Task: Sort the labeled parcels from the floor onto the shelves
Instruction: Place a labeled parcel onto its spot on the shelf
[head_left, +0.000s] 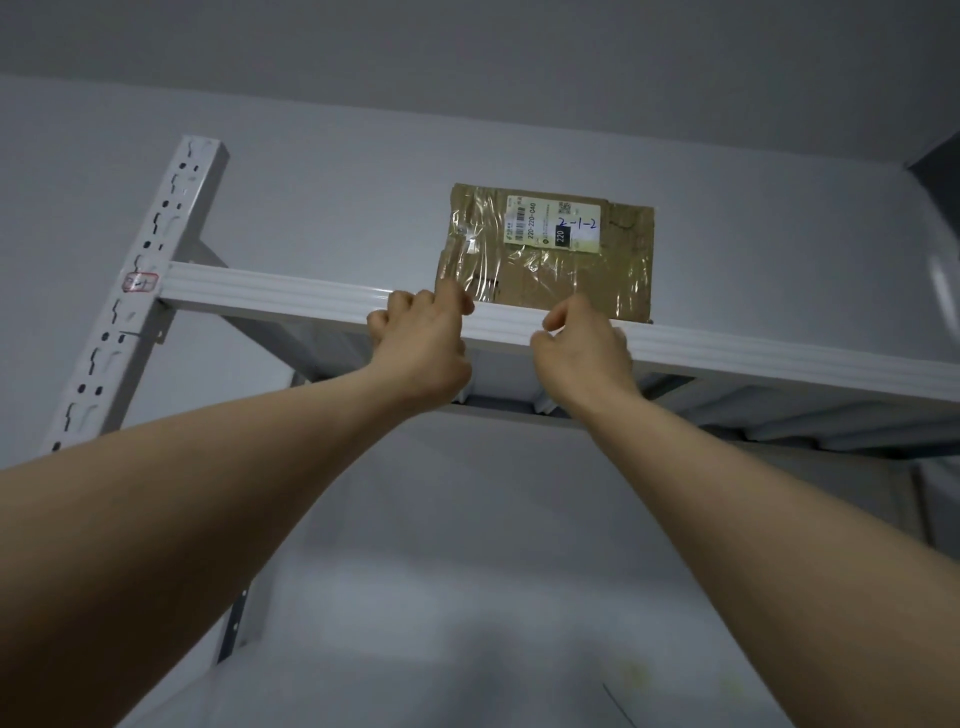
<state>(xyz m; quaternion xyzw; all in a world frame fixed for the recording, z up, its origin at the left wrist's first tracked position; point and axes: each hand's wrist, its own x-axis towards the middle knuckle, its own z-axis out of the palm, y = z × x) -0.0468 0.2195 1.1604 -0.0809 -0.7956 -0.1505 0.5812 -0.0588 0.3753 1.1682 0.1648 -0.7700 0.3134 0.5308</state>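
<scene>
On the white ribbed metal shelf (291, 293) stands a flat, tape-glossed cardboard parcel (550, 249) against the wall, bare shelf either side, while the left hand (421, 343) and right hand (584, 348) curl loosely at its lower edge, seemingly gripping nothing.

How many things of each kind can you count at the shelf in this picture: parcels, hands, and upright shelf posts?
Parcels: 1, the cardboard parcel
Hands: 2, left hand and right hand
Upright posts: 1, the slotted post
Total: 4

Matt brown cardboard parcel (548, 249) under glossy crinkled tape; shelf (291, 299) of smooth white-painted metal.
</scene>
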